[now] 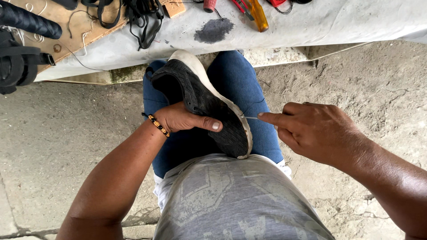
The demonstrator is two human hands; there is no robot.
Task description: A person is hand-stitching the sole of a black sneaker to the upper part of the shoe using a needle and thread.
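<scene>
A black knit shoe (pixel 195 91) with a white sole (pixel 229 111) rests on my lap, on blue jeans (pixel 235 78). My left hand (pixel 184 119) grips the shoe's upper, thumb pressed along its side near the sole. My right hand (pixel 311 131) pinches a thin metal needle (pixel 250 118) whose tip meets the sole's edge. A dark thread (pixel 254 104) runs from the needle over my thigh. A beaded bracelet (pixel 158 125) sits on my left wrist.
A low bench covered with a white sheet (pixel 333 20) stands ahead, with a dark stain (pixel 213 30), an orange-handled tool (pixel 258 15), black straps (pixel 142 20) and a wooden board (pixel 75 26). Black gear (pixel 18 62) lies at the left. Rough concrete floor (pixel 53 133) surrounds me.
</scene>
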